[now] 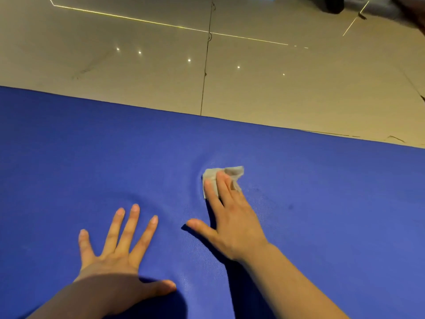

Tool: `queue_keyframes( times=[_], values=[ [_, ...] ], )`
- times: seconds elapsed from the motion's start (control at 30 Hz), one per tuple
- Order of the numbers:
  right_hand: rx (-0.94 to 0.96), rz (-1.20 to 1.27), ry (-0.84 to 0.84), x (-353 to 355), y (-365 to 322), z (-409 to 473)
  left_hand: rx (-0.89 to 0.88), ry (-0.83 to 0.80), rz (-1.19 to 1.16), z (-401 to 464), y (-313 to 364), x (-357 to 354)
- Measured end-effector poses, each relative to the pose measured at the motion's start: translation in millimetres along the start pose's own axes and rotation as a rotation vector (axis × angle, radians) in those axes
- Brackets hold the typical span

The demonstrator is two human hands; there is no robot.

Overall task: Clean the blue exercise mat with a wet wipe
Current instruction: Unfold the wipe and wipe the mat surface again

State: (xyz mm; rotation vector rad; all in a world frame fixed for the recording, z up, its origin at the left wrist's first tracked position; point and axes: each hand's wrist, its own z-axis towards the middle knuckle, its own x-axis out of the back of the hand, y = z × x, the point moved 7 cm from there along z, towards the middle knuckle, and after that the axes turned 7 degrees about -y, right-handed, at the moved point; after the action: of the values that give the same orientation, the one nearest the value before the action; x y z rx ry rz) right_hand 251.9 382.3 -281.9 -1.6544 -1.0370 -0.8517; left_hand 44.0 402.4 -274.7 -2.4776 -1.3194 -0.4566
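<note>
The blue exercise mat [322, 203] fills the lower half of the head view, lying on the floor. A crumpled, greyish wet wipe [215, 178] lies on the mat right of centre. My right hand [230, 217] presses it down with straight fingers, thumb spread out to the left, and the mat bulges in a small ridge just left of the wipe. My left hand [115, 256] lies flat on the mat at lower left with its fingers spread wide, holding nothing.
Glossy beige floor tiles [138, 65] stretch beyond the mat's far edge, with light reflections and a dark grout line [205, 72]. A dark object [333, 4] stands at the top right corner. A small dark spot [290, 206] marks the mat right of my right hand.
</note>
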Motion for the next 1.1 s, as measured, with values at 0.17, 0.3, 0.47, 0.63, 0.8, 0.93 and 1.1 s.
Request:
queue_keyframes(
  times=[0.17, 0.3, 0.47, 0.63, 0.8, 0.93, 1.1],
  values=[
    [-0.202, -0.112, 0.04, 39.0, 77.1, 5.5, -0.005, 0.078, -0.018, 9.6, 2.6, -2.2],
    [-0.587, 0.078, 0.149, 63.8, 141.3, -0.7, -0.155, 0.321, -0.083, 22.7, -6.2, -8.3],
    [-0.195, 0.047, 0.044, 36.4, 41.3, 51.2, -0.144, 0.356, -0.075, 20.3, 3.9, 2.6],
    [-0.181, -0.133, 0.007, 54.2, 71.5, 72.4, -0.183, 0.401, -0.147, 32.7, -5.5, -13.1],
    [-0.555, 0.01, 0.124, 81.7, 150.3, 64.4, -0.192, 0.569, -0.042, 25.5, 0.0, 6.8],
    [-0.332, -0.02, 0.125, 60.0, 78.6, 92.8, -0.2, 0.454, -0.134, 34.8, -3.4, -14.2],
    [-0.192, -0.068, 0.074, 64.2, 68.2, 106.1, -0.238, 0.457, -0.148, 35.8, 0.0, -15.6]
  ],
)
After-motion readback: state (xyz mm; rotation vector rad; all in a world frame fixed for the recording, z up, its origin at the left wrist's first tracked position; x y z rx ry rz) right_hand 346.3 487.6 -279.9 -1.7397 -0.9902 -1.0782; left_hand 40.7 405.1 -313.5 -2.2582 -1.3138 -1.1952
